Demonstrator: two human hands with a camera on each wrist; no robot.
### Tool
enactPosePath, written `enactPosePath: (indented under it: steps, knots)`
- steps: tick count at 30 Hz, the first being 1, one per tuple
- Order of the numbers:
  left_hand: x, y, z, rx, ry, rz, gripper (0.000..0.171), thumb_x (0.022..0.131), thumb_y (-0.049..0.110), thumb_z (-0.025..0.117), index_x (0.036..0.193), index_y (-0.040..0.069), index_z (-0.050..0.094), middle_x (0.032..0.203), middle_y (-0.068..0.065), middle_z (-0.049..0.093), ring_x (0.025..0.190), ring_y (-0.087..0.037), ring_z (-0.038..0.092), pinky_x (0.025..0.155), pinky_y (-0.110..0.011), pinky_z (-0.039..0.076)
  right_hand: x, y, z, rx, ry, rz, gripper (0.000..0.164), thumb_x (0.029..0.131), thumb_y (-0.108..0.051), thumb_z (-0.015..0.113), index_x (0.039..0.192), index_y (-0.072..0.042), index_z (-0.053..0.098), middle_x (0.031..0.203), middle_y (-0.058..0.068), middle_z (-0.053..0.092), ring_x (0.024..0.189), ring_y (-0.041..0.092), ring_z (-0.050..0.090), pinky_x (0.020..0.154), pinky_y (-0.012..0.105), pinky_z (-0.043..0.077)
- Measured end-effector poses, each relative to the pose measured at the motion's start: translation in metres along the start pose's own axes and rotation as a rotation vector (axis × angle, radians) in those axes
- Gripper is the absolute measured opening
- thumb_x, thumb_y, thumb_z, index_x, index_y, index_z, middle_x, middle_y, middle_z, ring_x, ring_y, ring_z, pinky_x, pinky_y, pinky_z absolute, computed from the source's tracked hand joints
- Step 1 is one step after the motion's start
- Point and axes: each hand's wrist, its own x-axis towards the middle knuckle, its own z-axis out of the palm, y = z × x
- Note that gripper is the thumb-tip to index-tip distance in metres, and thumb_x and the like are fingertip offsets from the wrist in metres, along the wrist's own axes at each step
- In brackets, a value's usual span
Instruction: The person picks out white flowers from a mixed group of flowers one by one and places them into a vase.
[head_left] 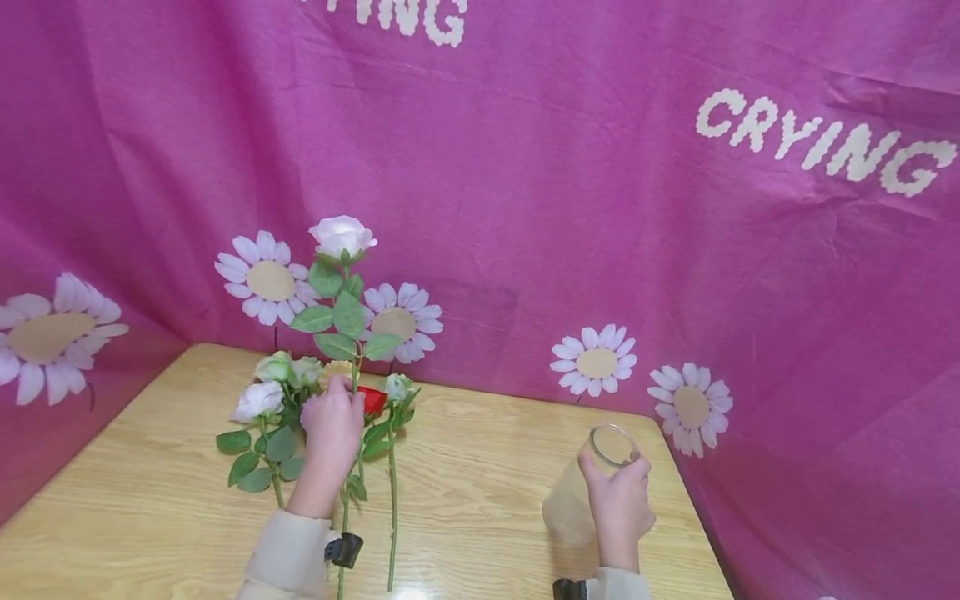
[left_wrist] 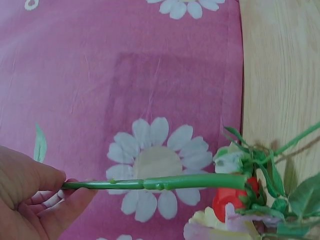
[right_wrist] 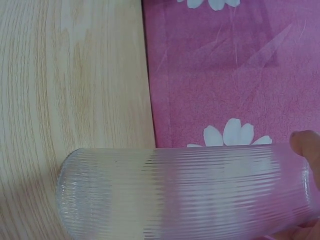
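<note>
My left hand (head_left: 335, 425) pinches the green stem (left_wrist: 170, 182) of a white rose (head_left: 342, 237) between thumb and fingers. The rose stands upright with its bloom high above the hand, and the stem's lower end hangs down past the wrist. On the right, my right hand (head_left: 621, 500) grips a clear ribbed glass vase (right_wrist: 185, 192) near its rim, thumb on one side and fingers round the other. The vase leans a little, its mouth facing up. Its base is at the tabletop.
Several artificial flowers lie on the wooden table (head_left: 465, 467) round the left hand, among them a white rose (head_left: 258, 402), a red rose (head_left: 372, 401) and a pale green-white bud (head_left: 398, 387). A pink curtain (head_left: 487, 208) with printed daisies hangs behind the table and along its sides.
</note>
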Motion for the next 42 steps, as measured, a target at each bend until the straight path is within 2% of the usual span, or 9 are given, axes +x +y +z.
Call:
enactPosePath:
  steps: [3, 7, 15, 27, 30, 36, 42]
  knots:
    - [-0.001, 0.004, 0.004, -0.017, 0.0, 0.023, 0.012, 0.081, 0.002, 0.059, 0.087, -0.006, 0.051, 0.066, -0.018, 0.059, 0.057, -0.037, 0.053, 0.059, -0.046, 0.04, 0.0, 0.0, -0.001, 0.002, -0.001, -0.001, 0.08, 0.074, -0.047, 0.065, 0.123, 0.005, 0.03, 0.116, 0.027, 0.048, 0.095, 0.047, 0.051, 0.075, 0.058, 0.033]
    - [-0.001, 0.011, 0.007, -0.1, -0.061, 0.028, 0.012, 0.084, 0.001, 0.056, 0.091, -0.008, 0.049, 0.067, -0.018, 0.056, 0.054, -0.027, 0.052, 0.049, -0.039, 0.042, 0.0, -0.001, -0.001, 0.009, -0.003, -0.002, 0.08, 0.074, -0.046, 0.065, 0.124, 0.005, 0.029, 0.116, 0.026, 0.047, 0.096, 0.046, 0.05, 0.075, 0.058, 0.032]
    - [-0.004, 0.021, 0.014, -0.136, -0.074, 0.04, 0.013, 0.084, 0.002, 0.057, 0.091, -0.007, 0.049, 0.074, -0.018, 0.058, 0.065, -0.032, 0.057, 0.056, -0.043, 0.045, -0.001, -0.002, 0.0, 0.023, -0.014, -0.005, 0.082, 0.073, -0.046, 0.066, 0.125, 0.005, 0.028, 0.117, 0.027, 0.046, 0.097, 0.046, 0.05, 0.077, 0.059, 0.03]
    - [-0.01, 0.033, 0.023, -0.118, -0.123, 0.058, 0.013, 0.086, 0.006, 0.057, 0.092, -0.002, 0.049, 0.075, -0.015, 0.058, 0.063, -0.032, 0.058, 0.053, -0.043, 0.044, -0.001, -0.001, 0.001, 0.022, 0.002, 0.008, 0.079, 0.073, -0.044, 0.066, 0.125, 0.003, 0.029, 0.116, 0.025, 0.047, 0.098, 0.044, 0.05, 0.078, 0.06, 0.027]
    - [-0.011, 0.035, 0.027, -0.144, -0.129, 0.079, 0.014, 0.085, 0.005, 0.057, 0.094, -0.003, 0.05, 0.078, -0.016, 0.058, 0.063, -0.031, 0.058, 0.053, -0.042, 0.046, -0.001, -0.001, 0.001, 0.017, 0.0, 0.012, 0.079, 0.073, -0.044, 0.066, 0.125, 0.003, 0.029, 0.116, 0.024, 0.048, 0.098, 0.043, 0.051, 0.08, 0.062, 0.025]
    - [-0.01, 0.044, 0.032, -0.169, -0.12, 0.168, 0.015, 0.083, 0.002, 0.059, 0.092, -0.004, 0.049, 0.074, -0.016, 0.058, 0.061, -0.032, 0.057, 0.054, -0.043, 0.046, -0.001, 0.0, 0.0, 0.005, -0.001, 0.012, 0.08, 0.073, -0.044, 0.066, 0.125, 0.003, 0.029, 0.116, 0.024, 0.048, 0.097, 0.043, 0.051, 0.079, 0.062, 0.025]
    - [-0.011, 0.058, 0.038, -0.175, -0.13, 0.205, 0.015, 0.083, 0.003, 0.06, 0.091, -0.002, 0.049, 0.072, -0.015, 0.056, 0.062, -0.03, 0.057, 0.053, -0.04, 0.046, -0.001, 0.0, -0.001, 0.011, -0.007, 0.019, 0.081, 0.073, -0.045, 0.066, 0.126, 0.003, 0.028, 0.117, 0.025, 0.047, 0.098, 0.043, 0.051, 0.08, 0.062, 0.025]
